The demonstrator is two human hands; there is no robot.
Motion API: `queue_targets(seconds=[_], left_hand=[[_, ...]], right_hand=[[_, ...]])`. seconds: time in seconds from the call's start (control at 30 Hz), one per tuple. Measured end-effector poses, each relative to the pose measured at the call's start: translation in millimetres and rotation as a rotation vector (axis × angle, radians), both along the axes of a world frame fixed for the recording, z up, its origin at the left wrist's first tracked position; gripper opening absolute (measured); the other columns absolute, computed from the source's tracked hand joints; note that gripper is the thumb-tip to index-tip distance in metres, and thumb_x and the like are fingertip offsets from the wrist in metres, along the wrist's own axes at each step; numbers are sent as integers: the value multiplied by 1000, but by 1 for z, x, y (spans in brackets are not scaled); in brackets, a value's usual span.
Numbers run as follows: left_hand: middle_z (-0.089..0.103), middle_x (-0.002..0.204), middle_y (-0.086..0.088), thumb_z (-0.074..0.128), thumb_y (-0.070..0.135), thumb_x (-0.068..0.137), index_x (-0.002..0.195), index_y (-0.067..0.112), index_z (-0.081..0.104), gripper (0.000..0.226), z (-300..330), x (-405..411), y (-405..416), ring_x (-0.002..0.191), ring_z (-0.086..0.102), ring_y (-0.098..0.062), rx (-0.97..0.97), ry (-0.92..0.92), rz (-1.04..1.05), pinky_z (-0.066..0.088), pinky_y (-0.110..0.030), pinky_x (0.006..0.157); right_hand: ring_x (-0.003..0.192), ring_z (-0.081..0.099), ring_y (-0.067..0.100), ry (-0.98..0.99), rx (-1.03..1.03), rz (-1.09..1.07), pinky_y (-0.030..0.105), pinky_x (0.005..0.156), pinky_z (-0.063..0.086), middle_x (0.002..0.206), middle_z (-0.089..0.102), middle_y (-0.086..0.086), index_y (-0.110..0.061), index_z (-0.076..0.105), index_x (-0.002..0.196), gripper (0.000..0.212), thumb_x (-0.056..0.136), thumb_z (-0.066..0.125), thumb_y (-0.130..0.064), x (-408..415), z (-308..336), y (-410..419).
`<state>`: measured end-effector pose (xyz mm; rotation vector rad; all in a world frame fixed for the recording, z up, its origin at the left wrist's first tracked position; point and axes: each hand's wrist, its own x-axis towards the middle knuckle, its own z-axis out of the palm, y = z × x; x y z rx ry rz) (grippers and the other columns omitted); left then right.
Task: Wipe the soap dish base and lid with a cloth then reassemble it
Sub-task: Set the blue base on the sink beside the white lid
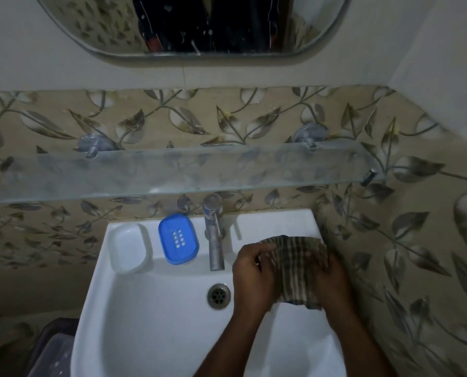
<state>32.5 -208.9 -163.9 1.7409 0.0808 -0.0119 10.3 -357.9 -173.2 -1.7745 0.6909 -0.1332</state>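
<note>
I use the tap (pixel 213 235) at the back middle of the sink (pixel 156 317) as my landmark and read across from the left. Far left of the tap, low in the corner beside the sink, I see one dark bin (pixel 51 346) with a pale translucent thing in it that I cannot identify. On the sink ledge left of the tap lie two soap dish parts, apart from each other: one clear lid (pixel 130 248) furthest left, lying in the moulded recess, and one blue base (pixel 178 238) just beside the tap, with a block of small square drain holes in its middle. Below the tap, in the basin floor, I count one metal drain (pixel 219 295). Right of the tap, over the basin's right side, are my two hands with one striped brown cloth (pixel 297 270) between them: the left hand (pixel 254 278) is closed on the cloth's left edge, and the right hand (pixel 335 281) is curled around its right side, fingers pressed into the fabric. The cloth touches neither soap dish part.

Above the tap I see one glass shelf (pixel 172 172) on two round wall mounts, and above that one rounded mirror (pixel 199 25). The wall behind is tiled in a beige leaf pattern up to a plain pale band, and the same tile runs down the right wall. The room is dim.
</note>
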Motion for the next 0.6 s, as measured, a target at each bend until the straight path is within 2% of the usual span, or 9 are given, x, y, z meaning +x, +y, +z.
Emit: queue_targets(seconds=[0.07,0.13,0.2,0.3,0.37,0.43,0.5,0.53,0.6], left_hand=[[65,112,17,61,1,87,106,35,67,40,-3,11,-9,107,61,4,-7,19,-63,52,-29,101],[63,113,21,65,-4,83,108,36,65,48,-6,23,-16,106,60,9,-19,23,-68,49,-20,101],[72,101,15,69,-9,80,94,31,72,42,-15,36,-20,96,67,5,-73,45,14,54,-19,92],[78,85,4,74,-8,79,76,22,78,30,-27,56,-28,85,74,-11,-145,92,124,60,-32,85],[79,90,4,74,-6,81,79,24,79,30,-28,66,-33,88,74,-9,-176,57,143,60,-33,88],[75,110,3,72,-3,85,95,23,78,29,-31,73,-38,104,70,-9,-158,-30,128,56,-30,95],[55,136,14,68,3,90,122,20,69,36,-41,80,-38,127,54,-6,6,-103,49,46,-27,106],[45,140,22,65,4,93,130,20,63,41,-47,83,-39,131,46,-4,95,-135,-22,42,-26,108],[44,139,28,54,5,96,132,25,59,41,-58,83,-40,134,43,4,272,-254,-213,40,-21,108]], right_hand=[[98,63,19,-26,115,40,35,82,48,111,64,0,-16,52,125,32,94,61,-11,4,-3,-8],[93,59,17,-47,71,28,34,82,46,105,58,-5,-20,46,126,43,90,66,-7,9,-8,-15],[93,60,24,-61,-59,-11,38,83,49,98,58,-6,-21,49,120,38,89,68,-12,18,-12,-21],[87,64,27,-93,-174,-33,42,81,54,88,63,-3,-24,58,95,12,91,65,-15,33,-22,-28],[91,65,26,-136,-100,-102,39,78,55,93,68,2,-28,66,83,17,91,64,-12,45,-30,-30],[102,65,29,-199,-42,-161,41,80,56,109,70,7,-38,71,82,30,91,66,-10,56,-37,-30],[120,58,31,-225,-284,-114,49,93,53,131,61,11,-36,70,103,29,93,63,-10,62,-45,-32],[129,51,33,-247,-494,-77,51,101,48,140,55,13,-25,69,116,28,94,60,-9,64,-49,-34],[138,41,35,-291,-927,21,51,111,35,148,47,16,-14,62,128,34,97,49,-14,63,-60,-37]])
